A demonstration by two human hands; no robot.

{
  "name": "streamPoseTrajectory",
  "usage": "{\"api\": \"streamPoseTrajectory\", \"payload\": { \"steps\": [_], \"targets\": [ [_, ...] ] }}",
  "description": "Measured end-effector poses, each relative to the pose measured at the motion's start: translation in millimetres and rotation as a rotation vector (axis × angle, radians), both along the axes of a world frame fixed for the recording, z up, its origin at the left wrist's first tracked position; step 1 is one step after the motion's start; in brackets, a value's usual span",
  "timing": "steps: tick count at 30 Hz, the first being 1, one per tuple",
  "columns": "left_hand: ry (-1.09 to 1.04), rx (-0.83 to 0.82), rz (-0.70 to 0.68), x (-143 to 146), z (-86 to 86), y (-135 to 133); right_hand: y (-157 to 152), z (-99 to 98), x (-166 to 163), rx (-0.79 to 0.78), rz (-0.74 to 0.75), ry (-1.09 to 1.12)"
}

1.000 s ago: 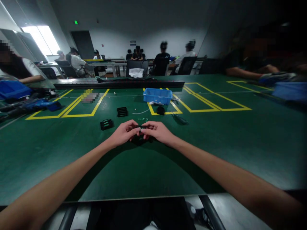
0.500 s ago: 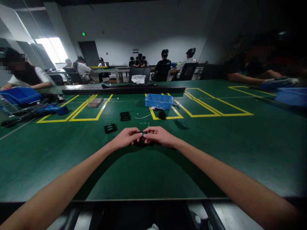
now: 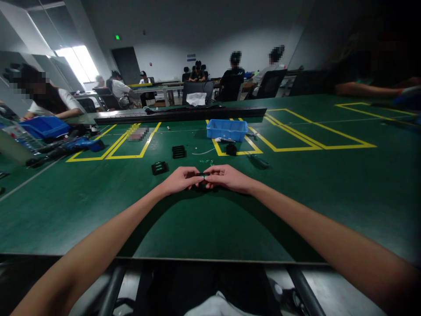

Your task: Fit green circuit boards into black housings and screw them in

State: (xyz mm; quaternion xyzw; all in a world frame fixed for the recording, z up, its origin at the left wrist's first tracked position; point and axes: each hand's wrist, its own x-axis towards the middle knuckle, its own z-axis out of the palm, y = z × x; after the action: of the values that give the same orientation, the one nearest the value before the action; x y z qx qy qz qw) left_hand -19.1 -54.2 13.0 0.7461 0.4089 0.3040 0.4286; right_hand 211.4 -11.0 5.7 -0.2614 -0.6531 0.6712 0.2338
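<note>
My left hand and my right hand meet over the green table, thumbs nearly touching. Between their fingertips they grip a small black part with a bit of green on it; the fingers hide most of it. Left of my hands lies a black slotted block with green pieces in its slots. Farther back is a similar black slotted block, its slots dark. Just beyond my fingers are small loose green pieces.
A blue bin stands behind my hands, with a small black object in front and a clear bag-like item to its right. A long black bar crosses the table's back. At left, a co-worker sits behind a darker blue bin.
The view has tilted and shifted a little, so everything sits elsewhere in the picture. Both hands keep their hold on the small black part, with slight finger movement at most.
</note>
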Motion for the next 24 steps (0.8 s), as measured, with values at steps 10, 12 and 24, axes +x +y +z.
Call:
{"api": "streamPoseTrajectory", "payload": {
  "steps": [10, 12, 24],
  "targets": [
    [-0.003, 0.014, -0.014, -0.8, -0.1, 0.1, -1.7, 3.5, -0.6, 0.023, -0.006, -0.022],
    [-0.002, 0.016, -0.017, -0.7, -0.1, 0.4, -1.7, 3.9, -0.8, 0.030, -0.008, -0.029],
    [0.009, 0.017, -0.018, -2.0, -2.6, 2.2, -0.3, 1.7, 1.7, 0.048, 0.010, -0.035]
  ]
}}
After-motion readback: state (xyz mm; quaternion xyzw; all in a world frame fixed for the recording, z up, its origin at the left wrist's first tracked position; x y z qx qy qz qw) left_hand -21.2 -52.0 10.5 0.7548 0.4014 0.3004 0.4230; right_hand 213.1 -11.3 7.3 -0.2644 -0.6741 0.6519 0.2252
